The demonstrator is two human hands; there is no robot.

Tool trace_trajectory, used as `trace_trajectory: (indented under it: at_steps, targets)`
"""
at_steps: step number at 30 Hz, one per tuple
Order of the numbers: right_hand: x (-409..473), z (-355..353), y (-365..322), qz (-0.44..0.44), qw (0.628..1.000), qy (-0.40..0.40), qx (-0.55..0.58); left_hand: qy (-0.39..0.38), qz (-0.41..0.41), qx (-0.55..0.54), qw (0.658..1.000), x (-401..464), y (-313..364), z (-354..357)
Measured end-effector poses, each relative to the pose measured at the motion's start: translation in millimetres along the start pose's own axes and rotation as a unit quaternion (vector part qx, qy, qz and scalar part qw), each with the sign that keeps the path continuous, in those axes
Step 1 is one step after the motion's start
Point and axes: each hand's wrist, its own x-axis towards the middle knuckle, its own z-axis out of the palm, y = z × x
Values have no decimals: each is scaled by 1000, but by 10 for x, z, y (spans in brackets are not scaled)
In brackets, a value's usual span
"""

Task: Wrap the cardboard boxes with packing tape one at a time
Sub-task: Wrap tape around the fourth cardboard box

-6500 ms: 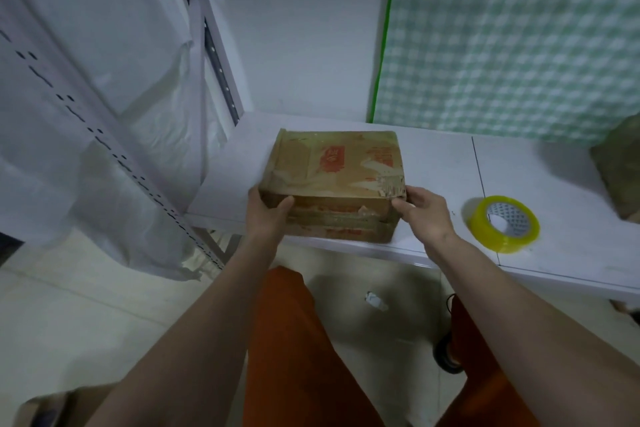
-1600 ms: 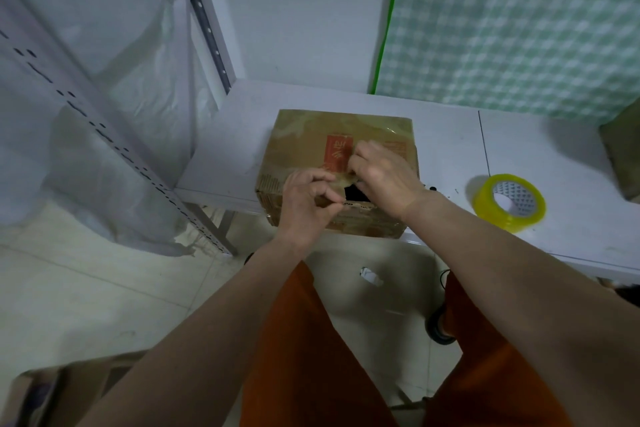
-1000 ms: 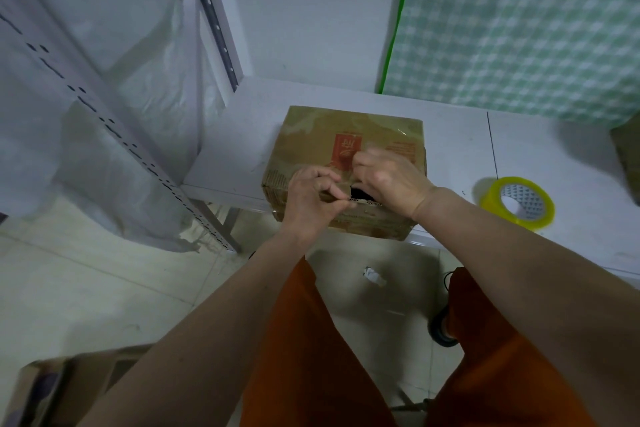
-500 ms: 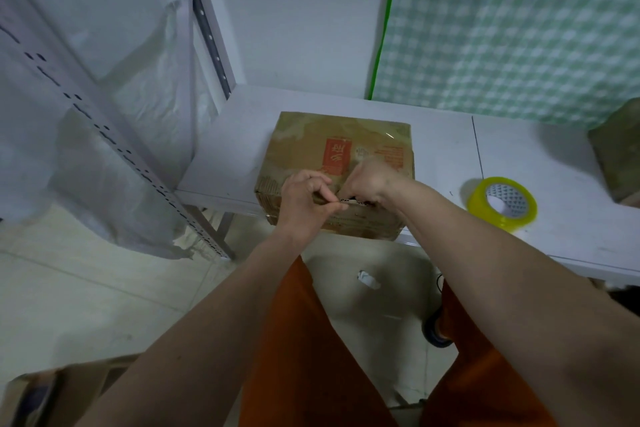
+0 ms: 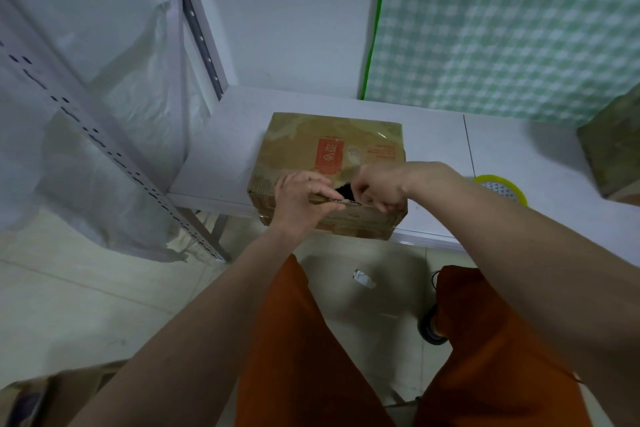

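A worn brown cardboard box [image 5: 332, 149] with a red label and old tape lies at the near edge of the white table [image 5: 433, 142]. A dark torn opening [image 5: 344, 190] shows at its near top edge. My left hand [image 5: 300, 199] grips that edge left of the opening, thumb on top and fingers along the front. My right hand [image 5: 381, 185] has curled fingers that pinch the cardboard right of the opening. A yellow roll of packing tape [image 5: 505, 188] lies on the table to the right, partly hidden behind my right forearm.
Another brown box [image 5: 613, 149] stands at the table's right end. A metal shelf upright [image 5: 104, 152] draped in clear plastic stands on the left. A crumpled scrap [image 5: 362, 278] lies on the floor, and a cardboard box [image 5: 38, 399] sits at bottom left.
Both hands moved from the box's side corners to the torn near top edge. In the last half second my right hand slid slightly right, showing the dark opening again.
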Motion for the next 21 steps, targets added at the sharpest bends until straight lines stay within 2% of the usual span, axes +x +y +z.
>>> trace_trajectory:
  at_steps: [3, 6, 8, 12, 14, 15, 17, 19, 21]
  targets:
    - [-29, 16, 77, -12, 996, 31, 83, 5, 10, 1, 1000, 21, -3, -8]
    - [-115, -26, 130, -25, 992, 75, 93, 22, 28, -14, 999, 68, 67, 25]
    - [-165, -106, 178, -28, 993, 91, 64, 25, 47, -27, 998, 94, 162, 83]
    - [-195, -118, 303, -3, 991, 97, -88, -18, 50, -10, 999, 118, 298, 263]
    - [-201, -53, 382, -1, 988, 133, -82, -27, 31, -18, 999, 137, 313, 310]
    - [-228, -21, 422, -4, 985, 165, -44, -26, 25, -14, 999, 150, 318, 316]
    - [-296, 55, 508, -6, 963, 242, 121, -25, 34, 13, 999, 180, 321, 313]
    - [-346, 186, 564, 2, 898, 305, 317, -18, 54, 23, 998, 203, 323, 324]
    - [-369, 343, 549, 20, 850, 322, 417, 2, 53, 21, 998, 205, 315, 359]
